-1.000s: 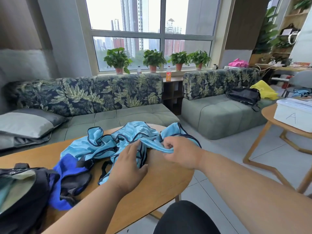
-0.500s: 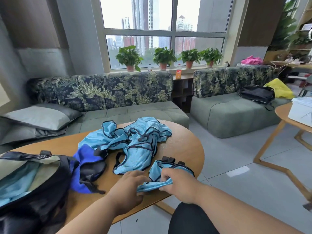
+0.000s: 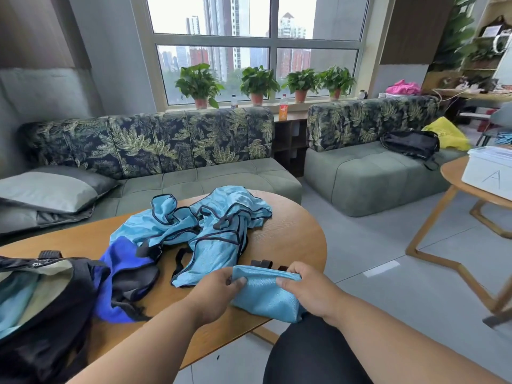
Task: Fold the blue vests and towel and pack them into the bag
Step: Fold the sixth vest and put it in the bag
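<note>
A light blue vest [image 3: 263, 295] with black trim hangs over the near edge of the round wooden table [image 3: 299, 236], stretched between both hands. My left hand [image 3: 219, 295] pinches its left top corner. Its right top corner is gripped by my right hand [image 3: 307, 286]. Behind it lies a crumpled pile of light blue vests [image 3: 205, 228]. A dark blue towel [image 3: 122, 264] with a dark grey piece lies left of the pile. The black bag [image 3: 41, 309] stands open at the table's left, with light blue cloth inside.
A leaf-patterned sofa [image 3: 171, 151] runs behind the table, with a grey pillow [image 3: 47, 189] at its left. A second wooden table [image 3: 465, 189] with a white box [image 3: 490, 173] stands at the right. Tiled floor lies between the tables.
Both hands drew one vest out of the pile toward me to the table's near edge. It now hangs spread flat between them instead of bunched.
</note>
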Demonstrator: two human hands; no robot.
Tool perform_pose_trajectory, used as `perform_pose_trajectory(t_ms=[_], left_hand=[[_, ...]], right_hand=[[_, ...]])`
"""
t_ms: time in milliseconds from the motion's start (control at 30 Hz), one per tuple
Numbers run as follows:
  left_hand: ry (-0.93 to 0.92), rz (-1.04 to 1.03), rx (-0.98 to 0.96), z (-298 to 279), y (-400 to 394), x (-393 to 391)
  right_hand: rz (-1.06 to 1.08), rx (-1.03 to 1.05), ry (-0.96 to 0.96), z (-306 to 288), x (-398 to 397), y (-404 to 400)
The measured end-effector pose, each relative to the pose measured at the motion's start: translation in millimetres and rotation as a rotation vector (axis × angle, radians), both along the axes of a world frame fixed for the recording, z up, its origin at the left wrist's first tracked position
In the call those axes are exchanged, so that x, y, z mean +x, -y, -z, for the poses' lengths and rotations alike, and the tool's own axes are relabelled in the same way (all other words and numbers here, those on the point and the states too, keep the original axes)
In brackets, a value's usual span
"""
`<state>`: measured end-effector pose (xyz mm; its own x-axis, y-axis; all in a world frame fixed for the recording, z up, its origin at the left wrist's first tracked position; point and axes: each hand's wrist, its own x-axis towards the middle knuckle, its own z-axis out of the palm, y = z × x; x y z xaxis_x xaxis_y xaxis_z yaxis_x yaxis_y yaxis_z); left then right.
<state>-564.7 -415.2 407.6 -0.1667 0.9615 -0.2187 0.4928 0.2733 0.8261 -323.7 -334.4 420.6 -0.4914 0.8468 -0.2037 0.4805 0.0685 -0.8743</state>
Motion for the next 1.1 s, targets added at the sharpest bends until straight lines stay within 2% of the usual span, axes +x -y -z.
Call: perform_pose_trajectory(t_ms=[167, 233, 333, 500, 667, 733, 833, 933, 1100], left_hand=[[-0.277, -0.112, -0.044, 9.8, -23.1, 13.0], [-0.287, -0.161, -0.045, 14.7, -26.5, 15.4], [-0.306, -0.207, -0.072, 22.9, -30.6, 16.5], [-0.289, -0.305, -0.146, 30.9, -34.5, 20.7], [-0.359, -0.265, -0.237, 33.5, -40.1, 25.3], [-0.233, -0.286, -0.197, 32.9, -38.0, 22.3], [0.095, -0.333, -0.071, 27.9, -26.9, 16.2], [0.296, -0.261, 0.021, 7.8, -5.5, 4.8], [0.373, -0.195, 0.133, -39.2, 38.7, -27.7]], right_hand=[[0.081, 0.075, 0.172, 20.5, -0.8, -26.5], [0.082, 0.162, 0.28, 25.9, -2.6, -34.7], [0.047, 0.187, 0.363, 32.2, -7.2, -42.0], [0.037, 0.184, 0.4, 34.2, -17.8, -46.9], [-0.011, 0.133, 0.328, 38.4, -24.9, -42.0], [-0.005, 0.128, 0.279, 37.4, -24.2, -39.6], [-0.03, 0.026, 0.14, 32.3, -22.4, -37.0], [-0.116, -0.056, 0.094, 22.2, -28.5, -34.3], [-0.42, -0.184, 0.088, -25.9, -67.4, -13.2]])
